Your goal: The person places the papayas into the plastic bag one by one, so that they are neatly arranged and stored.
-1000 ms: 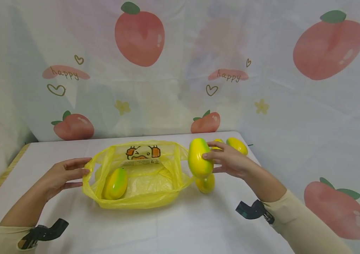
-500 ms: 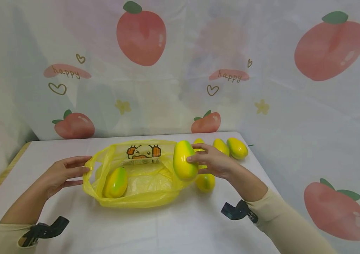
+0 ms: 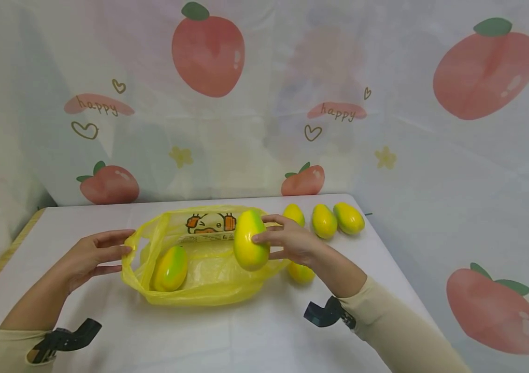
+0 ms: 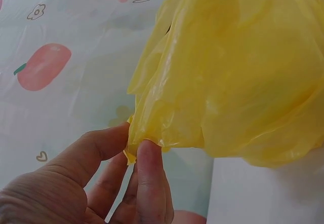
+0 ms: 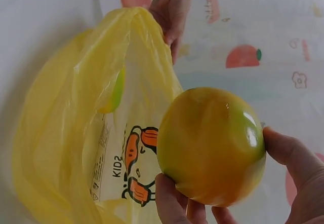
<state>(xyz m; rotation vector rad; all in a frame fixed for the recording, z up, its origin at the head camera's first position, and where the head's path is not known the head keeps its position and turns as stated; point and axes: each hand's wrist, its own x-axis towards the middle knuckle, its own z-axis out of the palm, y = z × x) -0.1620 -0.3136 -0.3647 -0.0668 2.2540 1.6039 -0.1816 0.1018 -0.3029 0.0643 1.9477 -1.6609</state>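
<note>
Nearest on the white table (image 3: 245, 344) is the yellow plastic bag (image 3: 208, 299), its mouth open; the left hand (image 3: 88, 259) pinches its left edge between thumb and finger. One mango (image 3: 171, 269) rests inside, at the left end. The right hand (image 3: 294, 241) grips a held mango (image 3: 249, 241), green end up, between thumb and fingers. Change: within the last second, the held mango has shifted left, from beside the bag to above the right part of the mouth; the left hand has kept its place. Consequence: the held mango now appears lined up with the opening, but is unreleased. Beyond, a partly hidden mango (image 3: 300, 274) lies right of the bag, three mangoes (image 3: 324, 221) lie farther back, and a fruit-print backdrop (image 3: 245, 145) stands behind.
</note>
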